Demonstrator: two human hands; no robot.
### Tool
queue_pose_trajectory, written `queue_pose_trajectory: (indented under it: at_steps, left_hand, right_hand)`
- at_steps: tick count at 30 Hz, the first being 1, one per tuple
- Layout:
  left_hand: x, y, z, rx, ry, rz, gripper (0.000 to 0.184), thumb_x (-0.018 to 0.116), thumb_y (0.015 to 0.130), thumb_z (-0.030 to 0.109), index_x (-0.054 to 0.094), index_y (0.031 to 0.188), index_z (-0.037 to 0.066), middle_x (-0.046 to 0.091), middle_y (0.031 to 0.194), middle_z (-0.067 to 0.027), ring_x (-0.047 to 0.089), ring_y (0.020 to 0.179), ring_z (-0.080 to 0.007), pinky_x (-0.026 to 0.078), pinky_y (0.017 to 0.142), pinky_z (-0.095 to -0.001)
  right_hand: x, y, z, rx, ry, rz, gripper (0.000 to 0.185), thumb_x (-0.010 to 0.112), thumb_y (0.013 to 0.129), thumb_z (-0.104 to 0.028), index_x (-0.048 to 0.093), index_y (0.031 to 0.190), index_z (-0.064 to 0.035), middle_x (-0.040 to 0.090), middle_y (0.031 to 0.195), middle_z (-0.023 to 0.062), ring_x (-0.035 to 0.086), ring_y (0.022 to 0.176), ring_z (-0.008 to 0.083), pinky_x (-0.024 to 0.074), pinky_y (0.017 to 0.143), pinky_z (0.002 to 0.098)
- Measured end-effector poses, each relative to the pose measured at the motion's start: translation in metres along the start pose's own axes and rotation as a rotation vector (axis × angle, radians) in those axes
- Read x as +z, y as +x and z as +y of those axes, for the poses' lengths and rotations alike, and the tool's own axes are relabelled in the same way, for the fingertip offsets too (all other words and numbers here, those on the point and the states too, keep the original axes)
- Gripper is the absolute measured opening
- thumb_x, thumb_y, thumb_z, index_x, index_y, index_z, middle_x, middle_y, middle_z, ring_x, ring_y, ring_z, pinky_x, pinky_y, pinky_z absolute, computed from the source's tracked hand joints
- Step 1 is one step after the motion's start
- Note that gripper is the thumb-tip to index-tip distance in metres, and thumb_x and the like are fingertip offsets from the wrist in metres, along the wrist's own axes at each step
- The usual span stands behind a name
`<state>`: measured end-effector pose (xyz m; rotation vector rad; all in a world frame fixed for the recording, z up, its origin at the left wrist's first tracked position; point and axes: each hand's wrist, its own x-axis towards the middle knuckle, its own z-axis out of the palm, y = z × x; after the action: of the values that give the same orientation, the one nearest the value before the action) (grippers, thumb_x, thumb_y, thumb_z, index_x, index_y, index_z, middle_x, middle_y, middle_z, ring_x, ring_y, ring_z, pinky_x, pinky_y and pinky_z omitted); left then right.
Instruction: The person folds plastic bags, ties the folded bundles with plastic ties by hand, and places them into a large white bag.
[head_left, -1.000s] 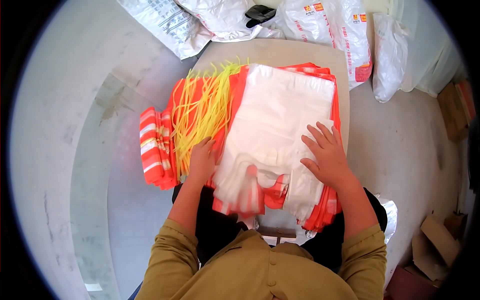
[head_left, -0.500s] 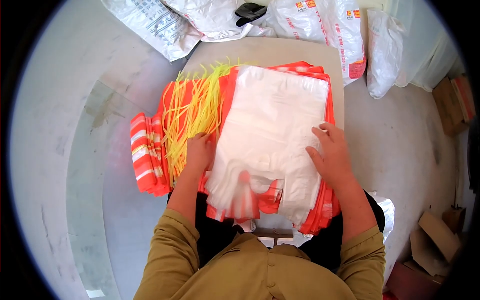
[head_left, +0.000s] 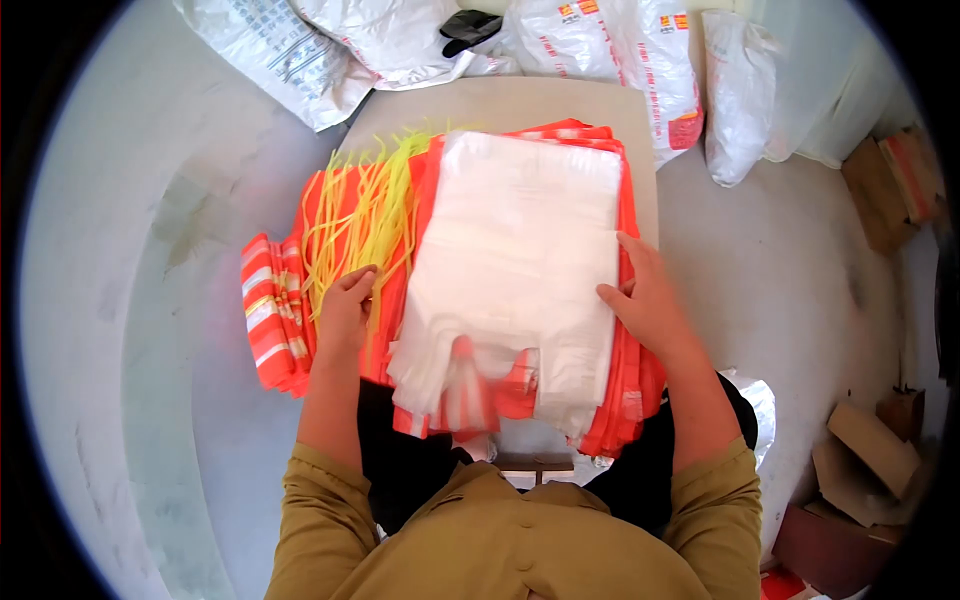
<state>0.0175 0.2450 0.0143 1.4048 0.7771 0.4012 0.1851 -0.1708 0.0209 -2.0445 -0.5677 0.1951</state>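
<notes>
A stack of white plastic vest bags [head_left: 520, 220] lies on top of red-and-white bags [head_left: 630, 380], handle ends toward me. Along its left side runs a loose bundle of thin yellow strips [head_left: 362, 215], spread over more red plastic. My left hand [head_left: 345, 308] is at the bundle's lower right edge, thumb and fingers pinched together on what looks like a yellow strip. At the right edge of the white stack, my right hand [head_left: 648, 300] rests with thumb and fingers apart, the fingertips touching the bags.
Folded red-striped bags [head_left: 272, 315] lie at the far left of the pile. The board under everything [head_left: 510, 98] shows at the back. Beyond it stand stuffed white sacks [head_left: 565, 45] and a black bag [head_left: 470, 32]. Cardboard boxes [head_left: 865, 465] are at the right.
The whole view has shifted, so the pile appears further left. My left hand has moved left, away from the white stack, over the yellow strips. My right hand stays at the stack's right edge.
</notes>
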Motion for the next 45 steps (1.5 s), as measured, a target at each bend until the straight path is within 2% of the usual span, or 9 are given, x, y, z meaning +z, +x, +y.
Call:
queue_pose_trajectory:
  at_steps: [2,8,16,20,23,29,35,41,45]
  left_hand:
    - [0.008,-0.005,0.004,-0.036,-0.251,-0.012,0.016,0.069,0.098,0.005,0.07,0.114,0.003,0.071,0.097,-0.0023,0.065,0.081,-0.0092,0.052,0.067,-0.0211]
    - [0.057,-0.054,0.031,-0.103,-0.34,-0.123,0.024,0.065,0.1,0.004,0.063,0.123,0.01,0.057,0.084,0.0057,0.048,0.063,-0.0038,0.038,0.053,-0.0203]
    - [0.129,-0.106,0.016,-0.318,-0.281,-0.433,0.028,0.062,0.1,0.002,0.06,0.127,0.004,0.057,0.086,0.0011,0.048,0.064,-0.0069,0.038,0.055,-0.0222]
    - [0.143,-0.115,-0.001,-0.363,-0.25,-0.473,0.017,0.063,0.101,0.005,0.063,0.117,0.005,0.061,0.09,0.0001,0.053,0.068,-0.0077,0.04,0.057,-0.0247]
    - [0.148,-0.12,-0.002,-0.389,-0.249,-0.495,0.011,0.063,0.101,0.007,0.065,0.113,0.006,0.059,0.086,0.0016,0.052,0.067,-0.0078,0.04,0.057,-0.0244]
    - [0.153,-0.126,0.004,-0.373,-0.248,-0.423,0.008,0.063,0.103,0.01,0.066,0.11,0.007,0.051,0.076,0.004,0.046,0.063,-0.0078,0.035,0.054,-0.0241]
    - [0.153,-0.124,0.0,-0.35,-0.305,-0.388,0.009,0.06,0.104,0.013,0.064,0.11,0.008,0.052,0.075,0.0032,0.046,0.063,-0.0083,0.035,0.054,-0.0248]
    - [0.148,-0.12,-0.006,-0.359,-0.316,-0.402,0.01,0.06,0.105,0.015,0.063,0.111,0.009,0.054,0.076,0.0027,0.046,0.062,-0.0088,0.035,0.054,-0.025]
    - [0.147,-0.121,-0.007,-0.36,-0.317,-0.401,0.01,0.059,0.105,0.017,0.062,0.111,0.009,0.055,0.078,0.0025,0.047,0.063,-0.009,0.036,0.054,-0.0251]
  right_hand:
    - [-0.001,-0.001,-0.009,0.068,0.022,-0.034,0.076,0.077,0.086,-0.02,0.042,0.153,-0.0068,0.041,0.155,0.0184,0.058,0.124,0.0316,0.0542,0.094,0.0388]
    - [0.013,0.0,0.001,-0.004,-0.049,0.049,0.088,0.08,0.08,-0.015,0.037,0.156,-0.0084,0.041,0.151,0.0177,0.059,0.121,0.0306,0.0526,0.096,0.0386]
    - [0.014,0.01,0.021,0.09,0.222,0.087,0.095,0.08,0.077,-0.012,0.033,0.159,-0.0094,0.056,0.139,0.021,0.064,0.115,0.0315,0.0534,0.093,0.0376]
    - [0.006,0.01,0.025,0.127,0.268,0.083,0.104,0.079,0.082,-0.008,0.018,0.166,-0.0134,0.064,0.126,0.0187,0.067,0.096,0.0237,0.0553,0.09,0.0365]
    - [0.011,-0.002,0.012,0.029,0.002,0.121,0.108,0.079,0.082,-0.009,0.013,0.166,-0.0133,0.067,0.116,0.0188,0.069,0.097,0.0264,0.055,0.092,0.0387]
    - [0.01,-0.002,0.002,0.169,0.118,0.069,0.108,0.077,0.081,-0.007,0.01,0.166,-0.0143,0.068,0.11,0.0173,0.069,0.097,0.0277,0.0547,0.092,0.0398]
    - [0.024,0.007,0.048,0.047,0.324,0.26,0.11,0.078,0.079,-0.005,0.01,0.166,-0.0155,0.064,0.117,0.0198,0.067,0.105,0.0255,0.0549,0.094,0.0407]
    - [0.009,-0.008,0.02,0.047,0.088,0.122,0.116,0.082,0.078,-0.008,0.006,0.167,-0.0153,0.056,0.142,0.0215,0.06,0.125,0.032,0.0505,0.104,0.0415]
    - [0.01,-0.006,0.024,0.089,0.217,0.123,0.117,0.082,0.078,-0.006,0.007,0.167,-0.0134,0.048,0.152,0.021,0.056,0.131,0.0328,0.0483,0.107,0.042]
